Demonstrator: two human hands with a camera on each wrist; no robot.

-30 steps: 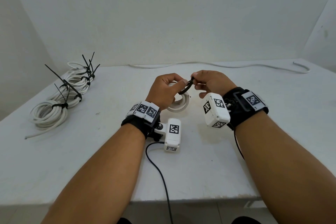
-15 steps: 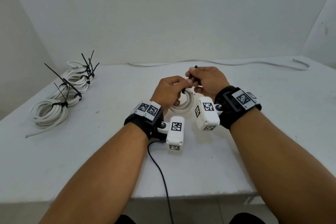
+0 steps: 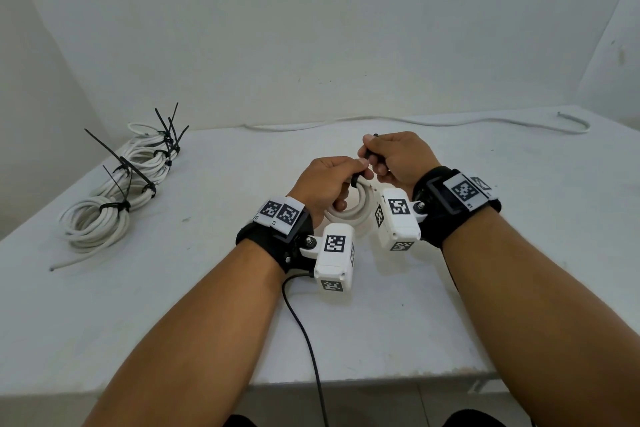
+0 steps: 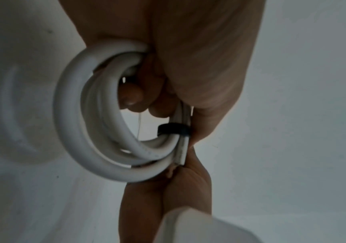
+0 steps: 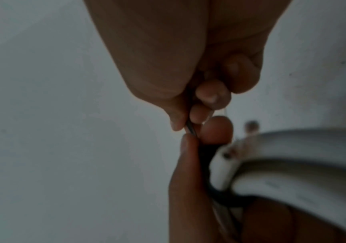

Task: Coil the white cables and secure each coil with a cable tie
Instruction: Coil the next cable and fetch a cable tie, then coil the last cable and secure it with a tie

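Note:
My left hand [image 3: 332,180] grips a small white cable coil [image 3: 349,213] just above the table, its fingers curled through the loops [image 4: 97,131]. A black cable tie [image 4: 173,129] wraps snugly round the bundle beside my left thumb. My right hand [image 3: 384,158] pinches the tie's black tail [image 3: 372,156] between thumb and fingers, just above the coil; the tail's tip pokes out over the fist. In the right wrist view the tie band [image 5: 208,172] curves round the cut cable ends [image 5: 226,156].
Several tied white coils [image 3: 114,198] with black tie tails sticking up lie at the table's left. A loose white cable [image 3: 433,123] runs along the far edge by the wall. A black cord [image 3: 308,340] hangs from my left wrist over the table's near edge.
The wide tie loop has closed tight round the coil. My right hand has moved up and back with the tail, and both hands have shifted a little to the right.

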